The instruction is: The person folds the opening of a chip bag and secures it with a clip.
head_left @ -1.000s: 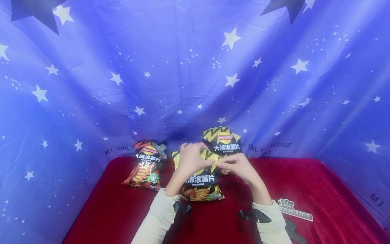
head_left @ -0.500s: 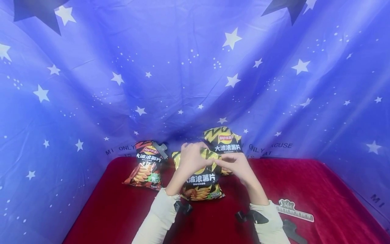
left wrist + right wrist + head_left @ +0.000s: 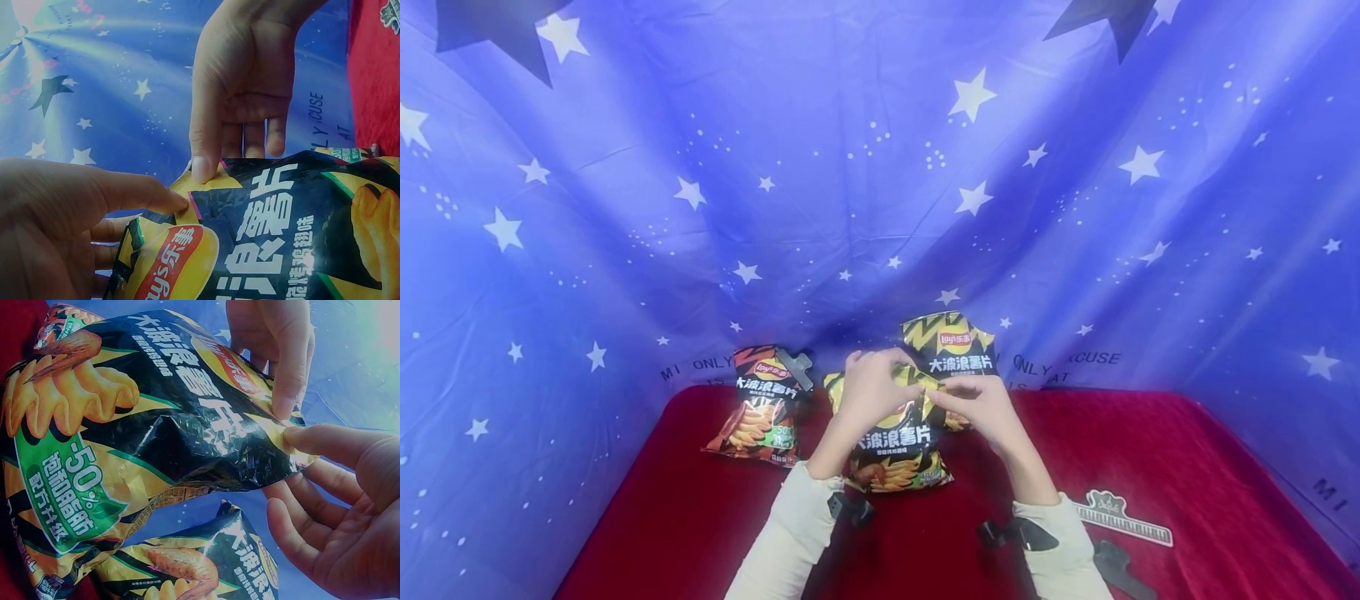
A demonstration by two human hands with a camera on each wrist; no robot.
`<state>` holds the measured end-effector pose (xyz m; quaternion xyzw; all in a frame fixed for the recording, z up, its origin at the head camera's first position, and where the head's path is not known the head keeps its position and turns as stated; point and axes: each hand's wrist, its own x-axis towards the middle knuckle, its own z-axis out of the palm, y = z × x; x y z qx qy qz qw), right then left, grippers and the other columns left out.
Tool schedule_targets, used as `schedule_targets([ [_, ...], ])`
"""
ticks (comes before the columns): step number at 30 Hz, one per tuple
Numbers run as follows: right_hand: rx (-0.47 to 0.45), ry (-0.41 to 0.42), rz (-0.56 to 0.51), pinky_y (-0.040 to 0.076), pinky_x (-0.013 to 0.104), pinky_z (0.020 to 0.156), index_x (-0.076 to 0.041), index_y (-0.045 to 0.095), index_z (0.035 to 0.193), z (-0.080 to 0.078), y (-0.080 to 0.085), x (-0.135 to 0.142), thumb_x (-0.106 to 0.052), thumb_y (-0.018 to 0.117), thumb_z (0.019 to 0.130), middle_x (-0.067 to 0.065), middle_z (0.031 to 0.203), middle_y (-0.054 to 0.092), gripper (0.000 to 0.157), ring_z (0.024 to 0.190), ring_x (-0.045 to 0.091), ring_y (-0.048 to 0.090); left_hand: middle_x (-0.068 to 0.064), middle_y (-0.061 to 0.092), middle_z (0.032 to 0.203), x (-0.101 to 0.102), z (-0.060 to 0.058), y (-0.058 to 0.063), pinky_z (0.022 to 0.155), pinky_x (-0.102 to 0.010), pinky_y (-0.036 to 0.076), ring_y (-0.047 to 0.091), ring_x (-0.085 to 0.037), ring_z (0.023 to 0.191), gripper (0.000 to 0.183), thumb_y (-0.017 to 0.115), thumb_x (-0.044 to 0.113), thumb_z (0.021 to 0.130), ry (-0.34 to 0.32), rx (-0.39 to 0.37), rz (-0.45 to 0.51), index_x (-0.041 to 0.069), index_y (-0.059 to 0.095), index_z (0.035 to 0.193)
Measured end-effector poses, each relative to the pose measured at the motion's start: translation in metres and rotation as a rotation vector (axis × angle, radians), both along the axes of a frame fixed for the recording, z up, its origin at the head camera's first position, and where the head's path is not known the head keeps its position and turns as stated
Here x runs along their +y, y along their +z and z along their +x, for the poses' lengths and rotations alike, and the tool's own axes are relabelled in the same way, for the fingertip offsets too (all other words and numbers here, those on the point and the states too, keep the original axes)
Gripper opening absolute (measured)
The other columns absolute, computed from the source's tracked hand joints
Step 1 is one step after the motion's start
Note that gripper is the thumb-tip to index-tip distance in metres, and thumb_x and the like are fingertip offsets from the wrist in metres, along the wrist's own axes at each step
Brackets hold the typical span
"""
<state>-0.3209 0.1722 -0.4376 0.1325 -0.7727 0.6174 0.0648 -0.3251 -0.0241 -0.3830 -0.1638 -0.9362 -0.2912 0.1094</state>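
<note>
A yellow-and-black bag of potato chips (image 3: 895, 467) stands on the table, its top edge between both hands. My left hand (image 3: 872, 392) pinches the top edge, thumb on the printed front and fingers behind. Close beside it, my right hand (image 3: 988, 410) pinches the right top corner. In the left wrist view the thumbs press the bag (image 3: 269, 231) near each other, and the yellow top strip looks creased. The right wrist view shows the thumb of my right hand (image 3: 356, 519) on the bag's corner, with the fingers underneath.
A red chip bag (image 3: 760, 417) with a dark clip (image 3: 796, 369) on its upper right corner stands left. Another yellow-and-black chip bag (image 3: 951, 342) stands behind. A white keyboard-patterned clip (image 3: 1127, 523) and a dark clip (image 3: 1118, 567) lie on the red-covered table (image 3: 1210, 467) at right.
My right hand has shifted slightly left, closer to my left hand, along the bag's top edge. My left hand stays almost in place.
</note>
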Motion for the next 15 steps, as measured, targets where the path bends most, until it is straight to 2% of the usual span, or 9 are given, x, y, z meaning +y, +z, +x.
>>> schedule_targets([
  [5, -0.009, -0.027, 0.006, 0.057, 0.023, 0.07, 0.008, 0.076, 0.102, 0.002, 0.0, -0.001, -0.008, 0.082, 0.085, 0.024, 0.099, 0.076, 0.025, 0.076, 0.005, 0.069, 0.001, 0.078, 0.108, -0.004, -0.001, 0.0, 0.119, -0.062, 0.027, 0.07, -0.022, 0.1, 0.029, 0.081, 0.024, 0.082, -0.01, 0.006, 0.031, 0.017, 0.076, 0.11],
  [10, 0.007, -0.022, 0.0, 0.057, 0.023, 0.069, 0.009, 0.076, 0.103, 0.003, 0.001, -0.002, -0.007, 0.082, 0.085, 0.027, 0.1, 0.075, 0.025, 0.075, 0.005, 0.068, 0.002, 0.079, 0.105, -0.008, -0.003, 0.001, 0.117, -0.061, 0.03, 0.069, -0.019, 0.088, 0.025, 0.079, 0.017, 0.082, -0.047, 0.012, 0.065, 0.017, 0.077, 0.107],
  [13, 0.019, -0.017, -0.003, 0.058, 0.024, 0.068, 0.009, 0.075, 0.103, 0.003, 0.0, -0.002, -0.006, 0.082, 0.084, 0.028, 0.099, 0.075, 0.025, 0.074, 0.005, 0.069, 0.002, 0.078, 0.091, -0.012, -0.005, 0.001, 0.101, -0.051, 0.045, 0.061, -0.015, 0.065, 0.027, 0.078, 0.014, 0.082, -0.086, -0.001, 0.086, 0.017, 0.077, 0.109],
  [15, 0.025, -0.017, -0.002, 0.058, 0.024, 0.068, 0.009, 0.075, 0.103, 0.003, 0.0, -0.001, -0.005, 0.082, 0.084, 0.028, 0.099, 0.075, 0.025, 0.073, 0.005, 0.069, 0.003, 0.075, 0.085, -0.015, -0.007, 0.001, 0.086, -0.04, 0.05, 0.052, -0.012, 0.055, 0.027, 0.078, 0.014, 0.083, -0.115, -0.013, 0.089, 0.018, 0.078, 0.11],
])
